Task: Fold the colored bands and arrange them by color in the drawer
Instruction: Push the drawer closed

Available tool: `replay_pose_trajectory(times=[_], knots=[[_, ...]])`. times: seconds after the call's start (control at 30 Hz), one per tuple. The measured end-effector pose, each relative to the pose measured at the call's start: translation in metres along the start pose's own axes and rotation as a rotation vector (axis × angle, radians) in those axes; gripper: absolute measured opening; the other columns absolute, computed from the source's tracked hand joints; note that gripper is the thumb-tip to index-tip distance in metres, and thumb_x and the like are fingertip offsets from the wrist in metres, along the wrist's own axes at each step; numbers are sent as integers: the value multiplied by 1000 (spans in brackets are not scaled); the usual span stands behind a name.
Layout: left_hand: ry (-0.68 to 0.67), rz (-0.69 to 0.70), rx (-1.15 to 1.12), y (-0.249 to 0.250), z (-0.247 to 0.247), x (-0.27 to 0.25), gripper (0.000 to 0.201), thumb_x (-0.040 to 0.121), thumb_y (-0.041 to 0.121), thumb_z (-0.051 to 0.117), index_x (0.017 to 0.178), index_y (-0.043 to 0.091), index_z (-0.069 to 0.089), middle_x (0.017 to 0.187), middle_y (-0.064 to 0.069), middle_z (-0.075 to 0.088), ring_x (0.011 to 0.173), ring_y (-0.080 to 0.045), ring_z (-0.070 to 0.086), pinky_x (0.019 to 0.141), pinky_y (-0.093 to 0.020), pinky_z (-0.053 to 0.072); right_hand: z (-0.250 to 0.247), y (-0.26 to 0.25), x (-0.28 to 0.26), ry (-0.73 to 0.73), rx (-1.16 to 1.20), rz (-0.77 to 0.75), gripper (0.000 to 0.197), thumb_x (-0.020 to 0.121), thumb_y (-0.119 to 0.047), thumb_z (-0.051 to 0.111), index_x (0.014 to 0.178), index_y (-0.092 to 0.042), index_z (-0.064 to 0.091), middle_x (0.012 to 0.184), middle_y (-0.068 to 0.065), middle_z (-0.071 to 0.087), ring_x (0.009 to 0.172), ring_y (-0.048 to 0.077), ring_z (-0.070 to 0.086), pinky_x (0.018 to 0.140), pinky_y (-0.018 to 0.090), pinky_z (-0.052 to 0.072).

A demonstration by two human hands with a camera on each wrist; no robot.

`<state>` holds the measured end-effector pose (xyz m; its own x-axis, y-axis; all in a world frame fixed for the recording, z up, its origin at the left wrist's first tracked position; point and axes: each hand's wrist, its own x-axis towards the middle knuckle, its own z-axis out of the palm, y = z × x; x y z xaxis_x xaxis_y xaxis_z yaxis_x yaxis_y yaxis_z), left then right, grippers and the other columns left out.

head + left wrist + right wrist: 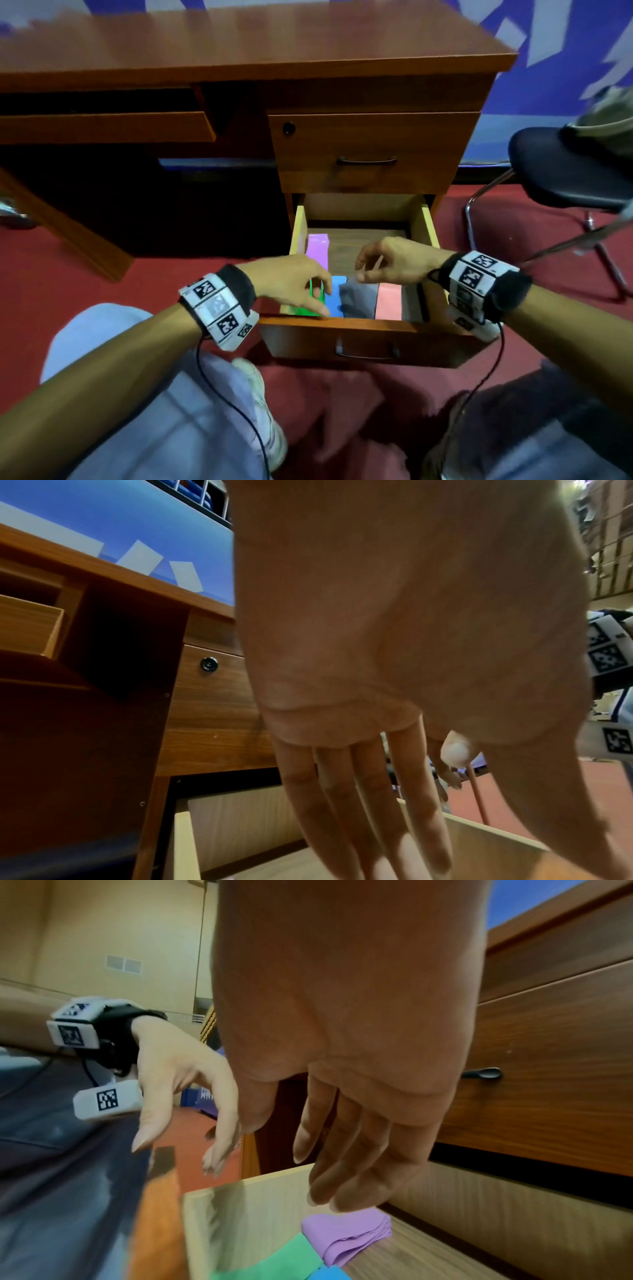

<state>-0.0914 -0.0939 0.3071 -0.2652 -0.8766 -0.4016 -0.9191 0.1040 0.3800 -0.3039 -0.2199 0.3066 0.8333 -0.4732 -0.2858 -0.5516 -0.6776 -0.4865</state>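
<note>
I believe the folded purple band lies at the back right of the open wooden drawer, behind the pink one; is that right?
Not quite: the folded purple band lies at the back left of the open wooden drawer, behind the green band, as the head view shows.

you face a reddish-brown wooden desk (239,44) on a dark red carpet (479,212). under the desk's right edge, a closed upper drawer (373,150) carries a round lock (288,128) and a dark handle (367,160). behind is a blue wall with pale patches (565,68). a black chair (561,171) stands at your right.
</note>
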Motion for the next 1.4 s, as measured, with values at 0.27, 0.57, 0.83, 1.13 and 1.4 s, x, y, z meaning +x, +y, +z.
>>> replay_pose_trajectory(times=[0.27, 0.57, 0.83, 1.13, 1.4], knots=[[-57, -20, 183, 22, 25, -9, 32, 86, 36, 79, 114, 24, 68, 93, 13, 60, 84, -9, 50, 76, -31, 49, 45, 13, -58, -91, -37, 20, 54, 71, -57, 81, 114, -27, 67, 99, -13, 68, 88, 6, 65, 81, 26, 55], [-30, -81, 227, 27, 14, 0, 31, 82, 39, 82, 109, 29, 70, 81, 19, 53, 71, -1, 45, 65, -26, 34, 44, 16, -56, -42, -190, 56, 46, 75, -50, 79, 114, -32, 63, 93, -20, 55, 83, 6, 55, 77, 29, 51], [116, -158, 255, 17, 6, 12, 29, 78, 42, 84, 98, 27, 70, 74, 18, 51, 77, -7, 48, 69, -27, 35, 39, 21, -43, 108, -297, 100, 55, 77, -52, 76, 124, -30, 57, 116, -7, 64, 101, 18, 63, 73, 29, 45], [263, -235, 329, 4, -5, 39, 25, 85, 34, 79, 103, 23, 67, 103, 7, 68, 90, -15, 54, 74, -28, 37, 34, 34, -12, 322, -350, 167, 62, 80, -41, 76, 134, -24, 51, 132, -1, 55, 122, 24, 53, 91, 37, 45], [506, -305, 485, -17, -17, 68, 82, 78, 52, 80, 143, 18, 44, 135, -2, 52, 120, -25, 55, 91, -38, 47, 18, 53, 14, 543, -396, 296, 106, 73, -30, 81, 157, -27, 16, 164, 14, 9, 147, 38, 19, 115, 51, 27]])
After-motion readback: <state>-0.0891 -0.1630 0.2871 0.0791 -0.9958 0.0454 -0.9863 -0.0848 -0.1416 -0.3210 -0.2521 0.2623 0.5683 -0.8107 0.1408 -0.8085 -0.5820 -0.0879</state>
